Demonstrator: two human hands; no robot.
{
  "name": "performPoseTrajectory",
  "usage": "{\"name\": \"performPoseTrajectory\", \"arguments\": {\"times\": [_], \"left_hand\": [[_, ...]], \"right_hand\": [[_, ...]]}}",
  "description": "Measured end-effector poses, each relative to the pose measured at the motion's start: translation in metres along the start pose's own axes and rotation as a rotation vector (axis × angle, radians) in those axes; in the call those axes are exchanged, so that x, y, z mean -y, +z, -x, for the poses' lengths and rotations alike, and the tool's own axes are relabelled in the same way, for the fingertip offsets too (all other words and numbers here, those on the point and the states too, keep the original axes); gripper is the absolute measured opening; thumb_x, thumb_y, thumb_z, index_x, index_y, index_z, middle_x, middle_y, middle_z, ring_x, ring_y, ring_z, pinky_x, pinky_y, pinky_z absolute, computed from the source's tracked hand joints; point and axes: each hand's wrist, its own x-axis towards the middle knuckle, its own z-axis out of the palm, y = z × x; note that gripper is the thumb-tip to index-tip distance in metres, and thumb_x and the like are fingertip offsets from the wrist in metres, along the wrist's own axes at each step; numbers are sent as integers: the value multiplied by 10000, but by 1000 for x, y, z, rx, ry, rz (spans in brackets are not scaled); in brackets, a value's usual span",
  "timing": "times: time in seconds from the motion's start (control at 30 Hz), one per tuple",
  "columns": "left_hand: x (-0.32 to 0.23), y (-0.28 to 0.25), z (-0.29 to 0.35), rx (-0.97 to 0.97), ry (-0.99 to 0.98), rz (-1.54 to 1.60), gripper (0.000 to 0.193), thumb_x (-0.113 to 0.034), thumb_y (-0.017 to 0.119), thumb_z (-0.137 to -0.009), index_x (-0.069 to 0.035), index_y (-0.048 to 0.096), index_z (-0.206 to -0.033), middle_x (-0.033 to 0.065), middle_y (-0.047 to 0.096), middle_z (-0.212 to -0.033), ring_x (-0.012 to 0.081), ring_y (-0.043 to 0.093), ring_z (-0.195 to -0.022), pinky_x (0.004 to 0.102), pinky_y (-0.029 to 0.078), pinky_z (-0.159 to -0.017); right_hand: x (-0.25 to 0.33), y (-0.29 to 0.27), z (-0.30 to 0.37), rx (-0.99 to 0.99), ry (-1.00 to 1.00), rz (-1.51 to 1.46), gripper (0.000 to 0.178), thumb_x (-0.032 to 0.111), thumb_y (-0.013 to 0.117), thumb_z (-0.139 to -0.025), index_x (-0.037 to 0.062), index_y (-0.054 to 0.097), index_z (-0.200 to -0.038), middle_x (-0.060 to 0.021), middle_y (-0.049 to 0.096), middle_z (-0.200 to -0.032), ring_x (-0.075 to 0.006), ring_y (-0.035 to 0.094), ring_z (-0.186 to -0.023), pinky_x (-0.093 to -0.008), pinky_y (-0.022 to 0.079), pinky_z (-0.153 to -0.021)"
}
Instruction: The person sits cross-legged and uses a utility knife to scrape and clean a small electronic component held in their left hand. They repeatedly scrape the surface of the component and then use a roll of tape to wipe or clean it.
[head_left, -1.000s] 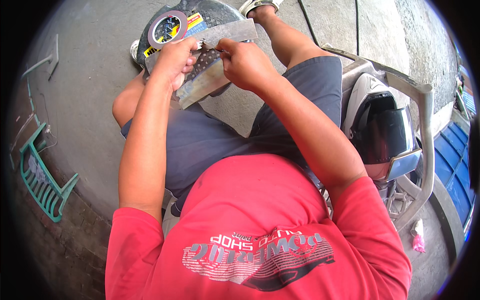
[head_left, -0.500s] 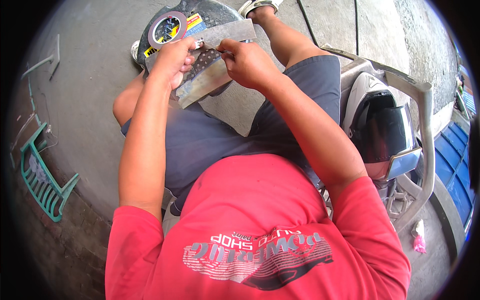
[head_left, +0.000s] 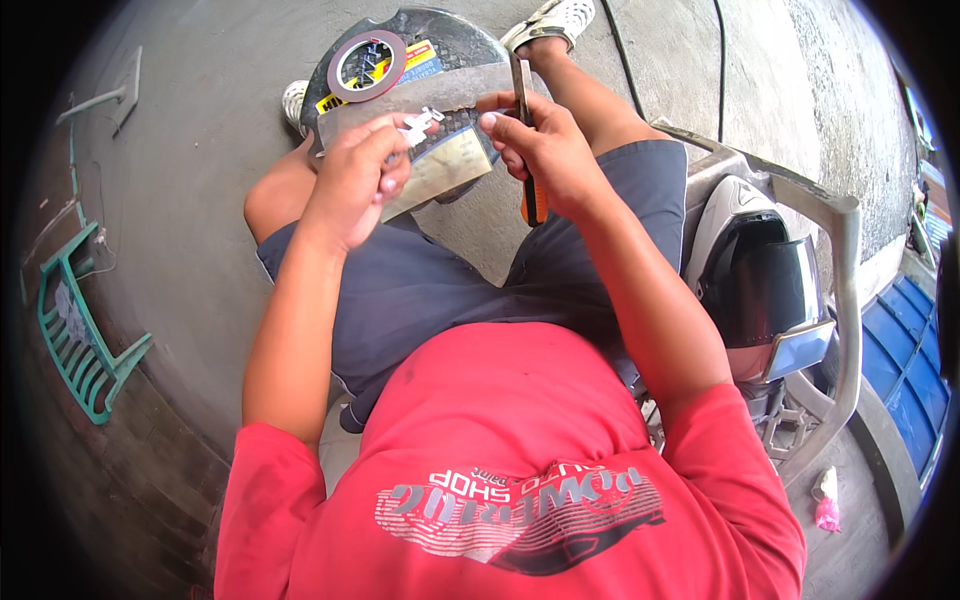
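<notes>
My left hand [head_left: 362,175] is closed, pinching a small white cut-out piece [head_left: 420,127] of irregular shape between thumb and fingertips. In my right hand [head_left: 545,145] is a utility knife [head_left: 534,200] with an orange and black handle, its upper end pointing away from me. Both hands are over a round black surface [head_left: 460,30] between my knees. A translucent strip [head_left: 465,88] lies across it, and a yellowish sheet [head_left: 450,165] rests nearer to me, partly behind my left hand. A tape roll [head_left: 393,80] sits at the far left on a yellow and blue package [head_left: 425,66].
At my right, a grey plastic chair [head_left: 850,290] holds a black and white helmet [head_left: 760,270]. A green slatted plastic piece [head_left: 85,350] stands on the left. Dark cables [head_left: 720,70] cross the floor ahead, and a pink and white bag [head_left: 828,512] lies at lower right.
My hands have moved apart. The right one has drawn back to the right with the utility knife now upright, while the white piece shows more fully in my left fingers.
</notes>
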Motion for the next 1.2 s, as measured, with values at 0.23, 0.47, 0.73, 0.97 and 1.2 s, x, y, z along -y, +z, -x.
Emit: {"name": "performPoseTrajectory", "arguments": {"times": [0.23,0.47,0.73,0.97,1.2], "left_hand": [[15,33,62,74,154,-72,308,-82,534,-1036,51,670,-1279,-36,554,-767,26,413,-582,205,332,-537],[19,45,89,96,183,-180,287,-95,548,-1046,39,686,-1259,-70,534,-760,4,405,-605,204,330,-542],[15,51,100,142,54,44,313,-70,543,-1022,66,679,-1269,-33,550,-732,24,385,-562,203,308,-511],[16,44,105,174,114,33,350,-50,516,-1016,94,663,-1298,21,630,-825,29,382,-557,202,312,-508],[21,46,104,195,214,-189,330,-89,557,-1046,70,673,-1311,11,659,-872,12,406,-597,196,339,-537]], "right_hand": [[31,36,38,93,-92,227,105,90,800,-991,19,725,-973,21,641,-759,-41,522,-646,-232,412,-570],[37,40,65,49,-198,455,160,120,756,-971,-22,711,-914,-148,764,-837,-193,664,-690,-360,534,-663],[26,38,70,-156,-757,923,225,101,691,-996,-22,572,-849,-228,657,-710,-436,628,-634,-469,497,-600],[47,3,82,-19,74,384,288,258,665,-1080,28,716,-915,-5,626,-662,-74,568,-586,-284,443,-506],[63,20,113,101,51,453,219,203,733,-1061,10,779,-1152,-1,767,-941,-40,575,-686,-222,474,-605]]}}
